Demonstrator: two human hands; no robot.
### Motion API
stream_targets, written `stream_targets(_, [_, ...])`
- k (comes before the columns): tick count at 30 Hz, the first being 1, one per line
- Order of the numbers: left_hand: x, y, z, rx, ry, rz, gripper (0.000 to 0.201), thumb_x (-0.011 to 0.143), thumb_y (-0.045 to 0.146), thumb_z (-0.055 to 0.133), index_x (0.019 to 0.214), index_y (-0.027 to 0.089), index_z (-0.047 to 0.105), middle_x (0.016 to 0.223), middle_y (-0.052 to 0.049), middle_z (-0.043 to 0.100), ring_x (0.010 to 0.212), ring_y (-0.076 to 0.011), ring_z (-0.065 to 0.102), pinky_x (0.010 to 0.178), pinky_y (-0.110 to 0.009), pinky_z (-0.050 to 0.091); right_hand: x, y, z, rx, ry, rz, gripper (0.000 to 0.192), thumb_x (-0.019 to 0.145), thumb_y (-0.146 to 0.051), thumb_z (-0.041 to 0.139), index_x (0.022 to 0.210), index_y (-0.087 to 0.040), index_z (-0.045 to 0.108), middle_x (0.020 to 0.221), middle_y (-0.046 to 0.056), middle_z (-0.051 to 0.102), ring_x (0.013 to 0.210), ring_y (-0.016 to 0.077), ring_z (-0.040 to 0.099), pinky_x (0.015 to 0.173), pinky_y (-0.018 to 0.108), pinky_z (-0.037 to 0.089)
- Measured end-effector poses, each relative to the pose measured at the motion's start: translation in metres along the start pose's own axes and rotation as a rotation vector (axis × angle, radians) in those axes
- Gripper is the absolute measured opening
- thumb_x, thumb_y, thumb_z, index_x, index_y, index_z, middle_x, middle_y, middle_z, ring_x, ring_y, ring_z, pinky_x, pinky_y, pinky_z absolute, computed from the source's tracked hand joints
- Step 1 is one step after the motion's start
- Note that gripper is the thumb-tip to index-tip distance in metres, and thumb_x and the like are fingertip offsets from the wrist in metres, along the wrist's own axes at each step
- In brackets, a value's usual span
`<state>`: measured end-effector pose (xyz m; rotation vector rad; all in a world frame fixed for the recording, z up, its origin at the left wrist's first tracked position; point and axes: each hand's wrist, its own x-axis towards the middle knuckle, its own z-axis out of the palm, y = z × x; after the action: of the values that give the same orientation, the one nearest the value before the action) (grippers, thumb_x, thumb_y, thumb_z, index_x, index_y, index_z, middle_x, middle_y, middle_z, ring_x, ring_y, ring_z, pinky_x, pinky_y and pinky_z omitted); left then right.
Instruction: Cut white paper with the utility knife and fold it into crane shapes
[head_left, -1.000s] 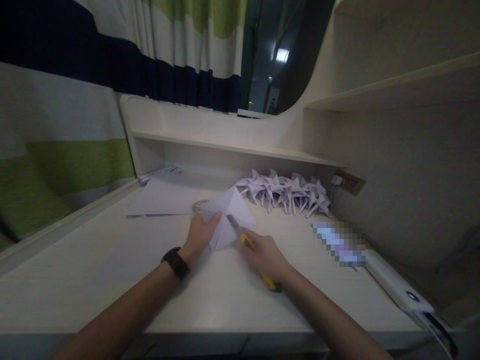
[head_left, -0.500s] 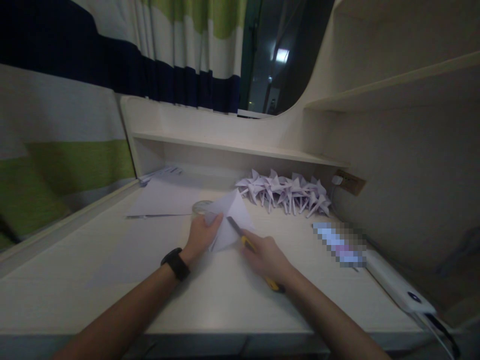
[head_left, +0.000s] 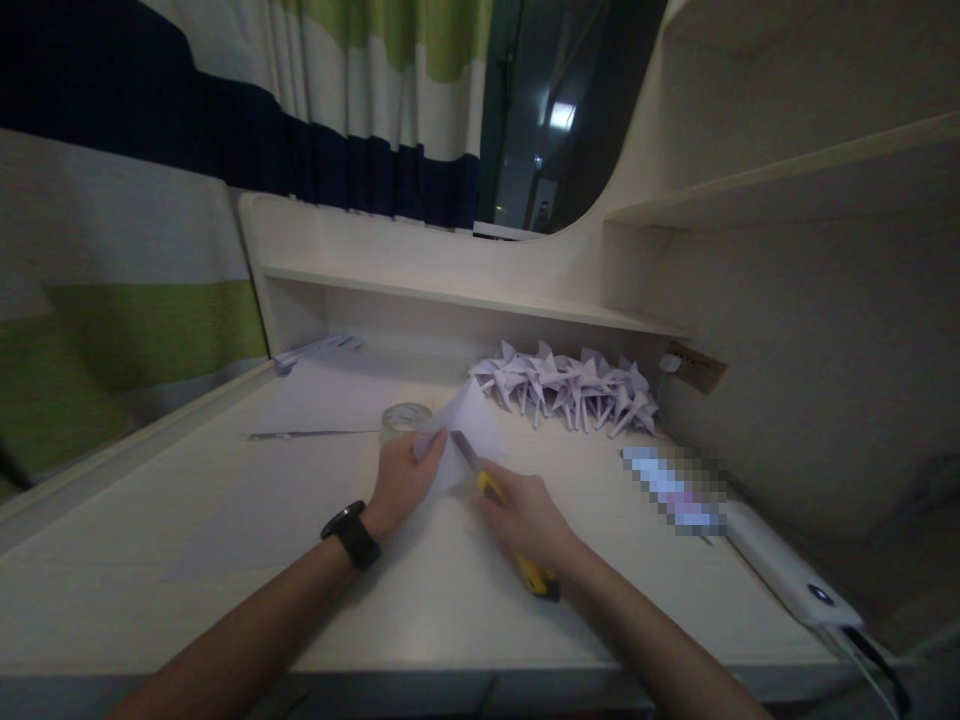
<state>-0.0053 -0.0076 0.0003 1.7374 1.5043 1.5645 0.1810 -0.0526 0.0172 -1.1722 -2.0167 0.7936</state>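
**A:** Your left hand [head_left: 405,478] sits dead centre of the frame, fingers pressed down on a folded white paper [head_left: 463,440], thumb pinching its near edge. Black watch [head_left: 350,534] on that wrist.

**B:** And your right hand [head_left: 525,515], just right of centre, is clenched round a yellow utility knife [head_left: 504,520]. The dark blade points up and left and lies across the paper, right beside your left thumb.

**A:** The paper itself rests on the pale desk [head_left: 225,520], one flap lifted toward the back. Touching the blade, pinned by the left hand.

**B:** Just behind your left hand there's a roll of clear tape [head_left: 403,418], flat on the desk. Left of it, a flat white sheet [head_left: 337,395] stretches toward the middle left.

**A:** Further back, right of centre, you've got a heap of folded paper shapes [head_left: 574,385] under the low shelf [head_left: 465,295].

**B:** At the lower right a long white device [head_left: 787,575] lies along the desk edge, cable trailing off the corner. Wall socket [head_left: 694,368] above it.

**A:** Striped curtain [head_left: 187,150] fills the upper left, a dark window [head_left: 540,110] at top centre.
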Motion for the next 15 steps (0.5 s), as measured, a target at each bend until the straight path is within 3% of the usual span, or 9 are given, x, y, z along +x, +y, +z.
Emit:
stream_targets(3, [-0.0014, 0.0015, -0.0004, -0.028, -0.007, 0.042, 0.027, 0.082, 0.040, 0.057, 0.070, 0.021, 0.072, 0.069, -0.002, 0.072, 0.075, -0.0226, 0.066, 0.077, -0.030, 0.049, 0.0011, -0.0028, 0.0026, 0.141, -0.007, 0.064, 0.033, 0.082, -0.036, 0.058, 0.112, -0.024, 0.064, 0.061, -0.003, 0.066, 0.048, 0.0152, 0.059, 0.044, 0.022, 0.043])
stream_targets(8, [-0.0027, 0.0046, 0.0005, -0.150, -0.026, 0.093, 0.027, 0.081, 0.038, 0.059, 0.098, 0.023, 0.074, 0.104, -0.004, 0.072, 0.103, -0.0268, 0.063, 0.096, -0.035, 0.043, 0.0019, -0.0024, 0.0082, 0.430, -0.049, 0.200, 0.042, 0.079, -0.048, 0.060, 0.108, -0.019, 0.062, 0.054, -0.004, 0.061, 0.036, 0.0123, 0.053, 0.035, 0.021, 0.040])
stream_targets(15, [-0.0040, -0.0013, 0.0007, -0.163, -0.085, 0.170, 0.030, 0.082, 0.030, 0.059, 0.110, 0.025, 0.070, 0.116, -0.004, 0.068, 0.110, -0.0259, 0.060, 0.102, -0.036, 0.039, 0.0026, -0.0069, 0.0093, 0.697, -0.043, 0.329, 0.050, 0.073, -0.052, 0.066, 0.108, -0.016, 0.060, 0.053, -0.002, 0.061, 0.033, 0.0109, 0.051, 0.031, 0.018, 0.037])
